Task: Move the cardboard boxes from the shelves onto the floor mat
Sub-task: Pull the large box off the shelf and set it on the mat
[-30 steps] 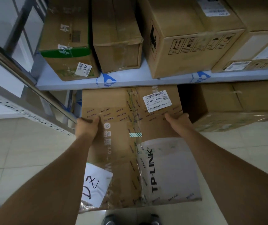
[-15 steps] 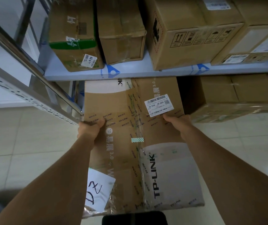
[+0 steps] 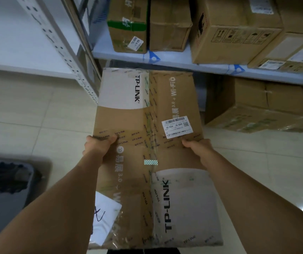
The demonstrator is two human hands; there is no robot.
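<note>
Both hands held the long cardboard box [image 3: 147, 143]. The left grip [image 3: 97, 146] clamped its left edge, the right grip [image 3: 198, 148] its right. Shelf boxes [image 3: 235, 30] sat beyond them.

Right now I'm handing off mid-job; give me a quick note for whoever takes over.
Left hand and right hand each grip a side edge of the long TP-LINK box, held above the floor in front of the shelves.
Done: this box is off its shelf.
Left: set it on the grey mat at lower left, then fetch the boxes on the upper shelf and the lower box.
</note>
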